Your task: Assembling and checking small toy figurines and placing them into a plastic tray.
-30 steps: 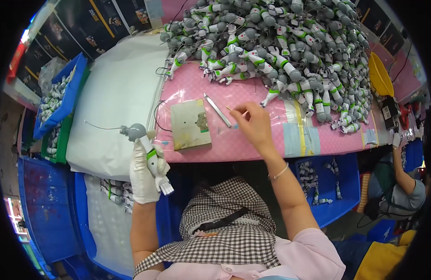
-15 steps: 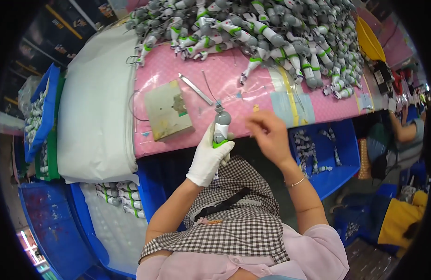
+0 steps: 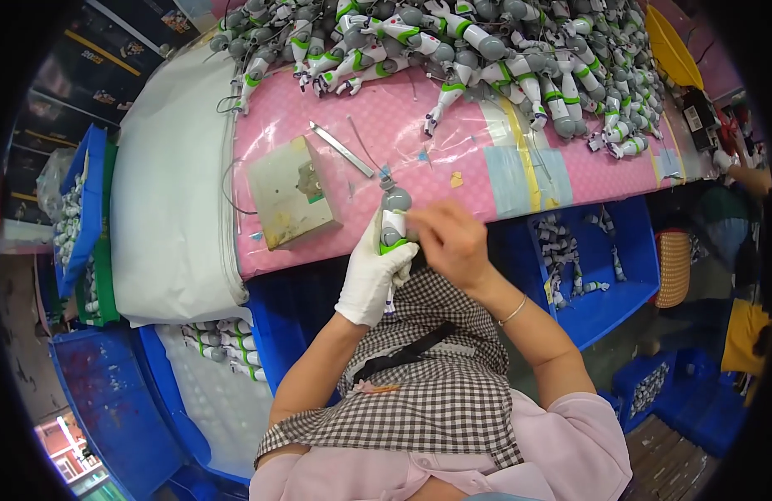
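1. Centrally, a toy arm point(image 3: 395, 199) stands roughly upright at the near edge of the worktable, before the person's checked apron point(image 3: 436, 409); a grey rounded joint lies above a white segment and a green band, and a thin wire point(image 3: 365, 143) extends from the upper end.
2. Left hand point(image 3: 371, 280), in a white glove: closed around the toy arm's lower part.
3. Right hand point(image 3: 454, 240), bare: fingers bent and drawn close together beside the white segment. Blur conceals the fingertips; whether they touch or grip anything cannot be told.
4. Pink table covering point(image 3: 273, 113): beyond the hands, it bears a grey block point(image 3: 287, 196) and, just beside this, a slender metallic tool point(image 3: 342, 150) lying obliquely.
5. Pile of similar toy arms point(image 3: 503, 63): heaped along the far side of the table, with a yellow basin point(image 3: 675, 50) at its right.
6. White sheet point(image 3: 169, 192): spread over the table's left portion.
7. Right blue bin point(image 3: 632, 292): below the table edge, containing further toy arms.
8. Left blue bin point(image 3: 273, 346): below the table edge, with toy arms laid in rows point(image 3: 225, 346) on a pale liner point(image 3: 185, 384).
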`<state>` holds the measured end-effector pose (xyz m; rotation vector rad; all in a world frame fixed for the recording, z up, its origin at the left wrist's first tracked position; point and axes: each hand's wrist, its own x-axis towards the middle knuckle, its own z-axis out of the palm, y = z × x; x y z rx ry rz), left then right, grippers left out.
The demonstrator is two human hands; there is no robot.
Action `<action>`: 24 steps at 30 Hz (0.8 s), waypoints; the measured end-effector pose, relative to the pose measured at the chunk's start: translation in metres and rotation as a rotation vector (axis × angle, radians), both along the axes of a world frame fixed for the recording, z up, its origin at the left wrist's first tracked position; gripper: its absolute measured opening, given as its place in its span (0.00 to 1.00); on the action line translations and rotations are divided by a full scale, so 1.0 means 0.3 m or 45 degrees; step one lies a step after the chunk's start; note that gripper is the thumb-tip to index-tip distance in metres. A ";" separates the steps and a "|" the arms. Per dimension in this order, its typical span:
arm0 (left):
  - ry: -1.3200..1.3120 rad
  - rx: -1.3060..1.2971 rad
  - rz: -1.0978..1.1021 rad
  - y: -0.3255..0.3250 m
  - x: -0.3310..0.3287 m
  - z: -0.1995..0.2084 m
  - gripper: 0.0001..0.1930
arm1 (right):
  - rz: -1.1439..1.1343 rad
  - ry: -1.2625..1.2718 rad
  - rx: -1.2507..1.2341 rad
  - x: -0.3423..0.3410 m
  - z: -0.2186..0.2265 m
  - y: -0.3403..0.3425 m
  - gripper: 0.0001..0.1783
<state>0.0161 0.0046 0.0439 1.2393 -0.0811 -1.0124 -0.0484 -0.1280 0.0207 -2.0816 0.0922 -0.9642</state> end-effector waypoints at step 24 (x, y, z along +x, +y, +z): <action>0.300 -0.870 0.601 0.056 0.267 0.165 0.21 | 1.111 0.314 1.251 0.125 0.143 0.047 0.26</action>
